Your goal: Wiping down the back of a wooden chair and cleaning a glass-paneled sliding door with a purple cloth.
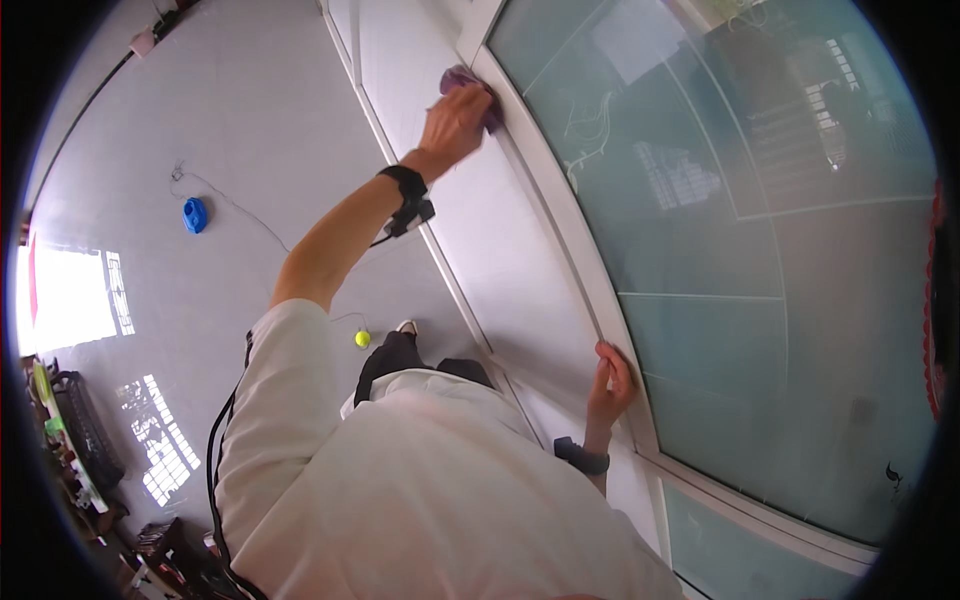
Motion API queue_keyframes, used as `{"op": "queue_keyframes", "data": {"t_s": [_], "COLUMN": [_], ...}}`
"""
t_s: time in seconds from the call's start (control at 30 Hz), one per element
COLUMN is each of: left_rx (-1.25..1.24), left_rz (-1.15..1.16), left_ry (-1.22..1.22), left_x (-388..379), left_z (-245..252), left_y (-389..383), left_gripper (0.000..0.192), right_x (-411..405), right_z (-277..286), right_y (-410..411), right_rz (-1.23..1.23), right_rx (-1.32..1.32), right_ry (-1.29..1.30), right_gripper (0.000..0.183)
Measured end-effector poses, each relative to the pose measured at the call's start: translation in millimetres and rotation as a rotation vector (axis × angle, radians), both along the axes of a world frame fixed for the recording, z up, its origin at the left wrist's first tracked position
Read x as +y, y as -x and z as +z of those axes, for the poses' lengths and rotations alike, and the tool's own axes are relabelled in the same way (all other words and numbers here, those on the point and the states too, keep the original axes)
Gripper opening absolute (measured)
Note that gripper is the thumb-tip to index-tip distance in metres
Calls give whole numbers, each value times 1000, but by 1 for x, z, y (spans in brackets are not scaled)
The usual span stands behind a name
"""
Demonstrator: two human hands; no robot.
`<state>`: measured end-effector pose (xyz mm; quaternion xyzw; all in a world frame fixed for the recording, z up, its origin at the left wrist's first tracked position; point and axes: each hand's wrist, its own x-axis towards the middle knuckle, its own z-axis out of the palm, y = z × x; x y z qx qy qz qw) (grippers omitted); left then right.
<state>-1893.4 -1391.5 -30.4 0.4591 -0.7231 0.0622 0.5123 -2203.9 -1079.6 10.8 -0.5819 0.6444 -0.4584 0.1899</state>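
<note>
My left hand (456, 124) presses a purple cloth (459, 78) against the white frame (551, 176) of a frosted glass panel (697, 247), near a corner of that frame. The cloth is bunched under the fingers and partly hidden by them. Lower down, my right hand (611, 384) rests against the same frame with loosely bent fingers, and no object shows in it. Below the frame is a smooth white panel (495, 225). Each wrist wears a black strap, and the left one carries a small device (409, 206) with a cable.
On the grey glossy floor (247, 135) lie a blue plastic object (195, 215) with a thin cord and a yellow-green ball (363, 339) near my shoe (406, 327). Dark furniture (86, 427) and assorted items stand at the left rim. A second glass panel (739, 544) adjoins at lower right.
</note>
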Motion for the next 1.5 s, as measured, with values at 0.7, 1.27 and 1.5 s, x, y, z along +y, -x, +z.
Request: {"op": "queue_keyframes", "data": {"t_s": [0.7,1.27,1.5], "left_rx": [-57,-12,147], "left_rz": [-292,-1224,-854], "left_ry": [-24,-326,-42], "left_x": [109,375,295], "left_z": [-25,-41,-30], "left_y": [95,306,240], "left_gripper": [31,10,25], "right_x": [90,84,25], "right_z": [5,59,50], "right_y": [40,44,21], "right_rz": [-170,173,321], "right_rx": [-15,136,46], "right_ry": [-106,8,85], "right_gripper": [16,15,13]}}
